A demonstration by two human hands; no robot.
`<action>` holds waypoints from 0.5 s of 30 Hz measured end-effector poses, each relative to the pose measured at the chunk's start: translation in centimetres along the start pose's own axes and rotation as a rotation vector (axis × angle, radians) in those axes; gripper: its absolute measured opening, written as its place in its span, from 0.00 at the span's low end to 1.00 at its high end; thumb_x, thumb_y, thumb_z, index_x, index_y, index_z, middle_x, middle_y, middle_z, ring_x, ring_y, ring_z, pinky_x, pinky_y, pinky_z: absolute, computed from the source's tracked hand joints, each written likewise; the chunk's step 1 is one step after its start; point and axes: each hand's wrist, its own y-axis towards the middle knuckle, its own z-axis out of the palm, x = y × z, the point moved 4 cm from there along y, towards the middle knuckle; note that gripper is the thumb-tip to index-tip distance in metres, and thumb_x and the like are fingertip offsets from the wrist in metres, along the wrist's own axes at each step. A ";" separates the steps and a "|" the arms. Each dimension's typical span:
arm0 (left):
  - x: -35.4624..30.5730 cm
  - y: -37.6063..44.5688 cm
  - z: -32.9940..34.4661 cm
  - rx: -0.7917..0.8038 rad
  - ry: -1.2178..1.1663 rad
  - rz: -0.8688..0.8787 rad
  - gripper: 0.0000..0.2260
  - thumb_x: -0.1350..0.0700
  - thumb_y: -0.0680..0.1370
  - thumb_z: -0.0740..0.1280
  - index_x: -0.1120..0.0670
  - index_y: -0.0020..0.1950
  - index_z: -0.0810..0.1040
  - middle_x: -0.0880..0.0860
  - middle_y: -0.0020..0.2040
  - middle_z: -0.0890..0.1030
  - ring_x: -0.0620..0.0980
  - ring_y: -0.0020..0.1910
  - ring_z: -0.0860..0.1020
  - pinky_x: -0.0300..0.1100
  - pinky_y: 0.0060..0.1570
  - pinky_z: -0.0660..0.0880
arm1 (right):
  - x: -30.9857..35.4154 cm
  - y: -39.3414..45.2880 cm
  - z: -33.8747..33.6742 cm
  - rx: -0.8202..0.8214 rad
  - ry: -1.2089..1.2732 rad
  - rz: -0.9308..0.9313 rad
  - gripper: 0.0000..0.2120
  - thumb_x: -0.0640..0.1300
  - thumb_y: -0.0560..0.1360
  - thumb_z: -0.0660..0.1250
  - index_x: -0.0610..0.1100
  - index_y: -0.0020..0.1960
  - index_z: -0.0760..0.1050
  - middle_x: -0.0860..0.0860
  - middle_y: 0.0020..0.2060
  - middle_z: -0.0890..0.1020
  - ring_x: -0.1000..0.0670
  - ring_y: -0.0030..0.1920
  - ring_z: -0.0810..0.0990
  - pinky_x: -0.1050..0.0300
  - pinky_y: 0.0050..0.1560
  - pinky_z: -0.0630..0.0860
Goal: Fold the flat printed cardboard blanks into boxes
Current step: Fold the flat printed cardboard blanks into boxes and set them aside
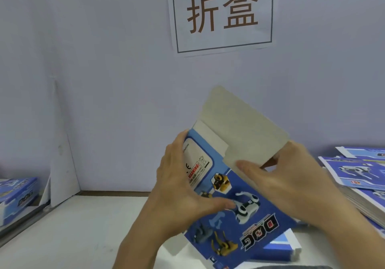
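The cardboard blank (235, 187) is held in the air above the near edge of the table (87, 227), printed blue face toward the camera, its grey unprinted top flap (241, 127) raised toward the back wall. The left hand (181, 187) grips the blank's left side: the fingers are wrapped round the left edge and the thumb is pressed flat on the printed panel. The right hand (279, 177) holds the right side near the base of the grey flap, the thumb laid across the flap's lower edge; the fingers behind are hidden.

The step in hand is judged to be opening the flattened sleeve and folding the top flap.

- The sleeve should be squared first, by pressure applied along the side creases rather than on the panel faces, so that the print is not dented.
- The flap should be bent exactly on its score line, the thumb being kept close to that line.
- The left grip should be held firm so that the sleeve does not collapse flat again.

A stack of flat blanks (358, 177) lies at the table's right edge; a finished box (16, 193) stands at the left edge.
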 end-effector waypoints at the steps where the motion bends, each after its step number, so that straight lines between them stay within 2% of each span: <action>1: -0.1 0.0 0.1 -0.010 0.001 0.016 0.55 0.36 0.52 0.82 0.29 0.71 0.53 0.37 0.64 0.69 0.46 0.66 0.72 0.50 0.59 0.79 | -0.2 0.1 0.0 -0.045 -0.016 0.021 0.08 0.48 0.73 0.72 0.46 0.39 0.78 0.54 0.29 0.81 0.52 0.33 0.78 0.66 0.35 0.73; 2: -0.2 0.0 0.2 -0.014 0.006 0.028 0.54 0.36 0.51 0.82 0.29 0.70 0.54 0.37 0.64 0.69 0.44 0.65 0.72 0.48 0.59 0.79 | -0.3 0.1 -0.1 -0.098 -0.033 0.042 0.07 0.48 0.73 0.73 0.46 0.41 0.79 0.55 0.31 0.82 0.54 0.35 0.80 0.68 0.37 0.73; 4: -0.4 -0.1 0.5 -0.011 0.014 0.041 0.55 0.37 0.51 0.84 0.31 0.69 0.54 0.39 0.63 0.70 0.46 0.63 0.73 0.48 0.57 0.79 | -0.7 0.2 -0.3 -0.195 -0.077 0.066 0.09 0.48 0.72 0.74 0.42 0.40 0.80 0.53 0.32 0.83 0.53 0.34 0.80 0.67 0.33 0.72; 5: -0.5 -0.2 0.7 -0.007 0.021 0.048 0.56 0.39 0.51 0.84 0.32 0.70 0.54 0.41 0.63 0.70 0.47 0.62 0.73 0.49 0.57 0.80 | -1.0 0.3 -0.4 -0.233 -0.092 0.086 0.10 0.48 0.71 0.74 0.41 0.39 0.80 0.51 0.32 0.83 0.50 0.35 0.81 0.66 0.31 0.71; 7: -0.8 -0.2 1.3 -0.012 0.051 0.060 0.57 0.40 0.52 0.86 0.33 0.70 0.52 0.41 0.62 0.69 0.48 0.61 0.73 0.50 0.57 0.79 | -1.2 0.4 -0.7 -0.276 -0.093 0.109 0.11 0.48 0.71 0.74 0.40 0.38 0.81 0.50 0.32 0.83 0.46 0.37 0.81 0.65 0.33 0.70; 10: -0.8 -0.1 1.4 -0.033 0.049 0.067 0.57 0.41 0.53 0.86 0.35 0.72 0.52 0.41 0.64 0.68 0.47 0.63 0.71 0.49 0.59 0.78 | -1.2 0.4 -0.7 -0.253 -0.078 0.105 0.09 0.48 0.71 0.74 0.41 0.39 0.82 0.51 0.33 0.83 0.51 0.36 0.81 0.64 0.33 0.71; 13: -0.7 -0.1 1.2 -0.050 0.016 0.082 0.53 0.39 0.55 0.84 0.39 0.73 0.57 0.42 0.65 0.73 0.50 0.64 0.75 0.50 0.58 0.80 | -1.3 0.4 -0.5 -0.211 -0.024 0.114 0.09 0.47 0.72 0.73 0.41 0.38 0.81 0.52 0.30 0.83 0.55 0.37 0.79 0.65 0.33 0.72; 15: -0.8 0.0 1.0 -0.047 -0.006 0.098 0.50 0.41 0.57 0.84 0.41 0.73 0.62 0.43 0.63 0.76 0.50 0.62 0.78 0.49 0.56 0.81 | -1.6 0.4 -0.5 -0.213 0.007 0.144 0.11 0.47 0.73 0.73 0.42 0.35 0.80 0.53 0.28 0.82 0.58 0.36 0.79 0.66 0.30 0.72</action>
